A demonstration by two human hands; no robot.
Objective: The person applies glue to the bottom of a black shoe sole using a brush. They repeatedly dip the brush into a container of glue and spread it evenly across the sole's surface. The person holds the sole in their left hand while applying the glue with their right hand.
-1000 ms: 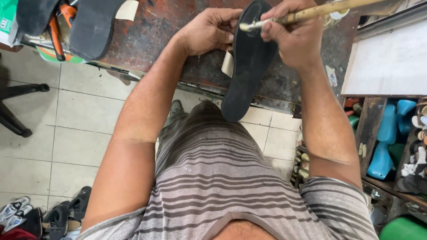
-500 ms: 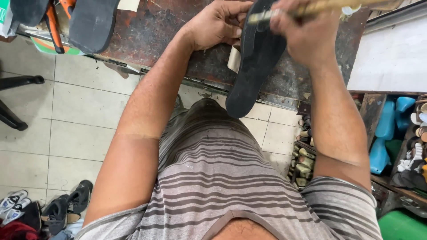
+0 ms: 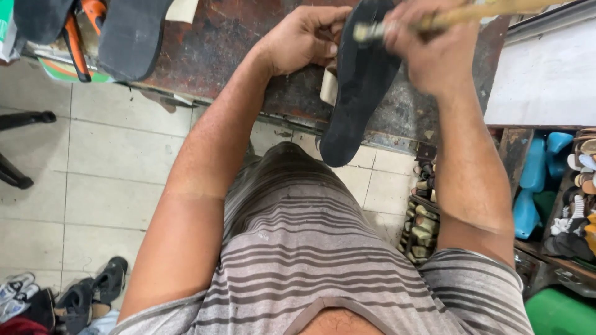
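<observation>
- Black shoe sole [image 3: 360,87] lying on the worn dark workbench [image 3: 217,49], heel end hanging past the bench's near edge toward the body, toe end up between both hands.
- Long axis of the sole running away from the body, tilted slightly rightward at the far end.
- Left hand [image 3: 304,37] at the sole's left edge near the toe, fingers curled shut, pinching that edge to steady it.
- Right hand [image 3: 434,46] over the sole's right side, fist closed around a wooden-handled brush [image 3: 428,22].
- Brush lying crosswise to the sole, metal ferrule and tip pointing left over the upper face; contact with the face not clear.
- Both hands equally close to the sole; pale paper scrap [image 3: 328,87] tucked against its left edge.
</observation>
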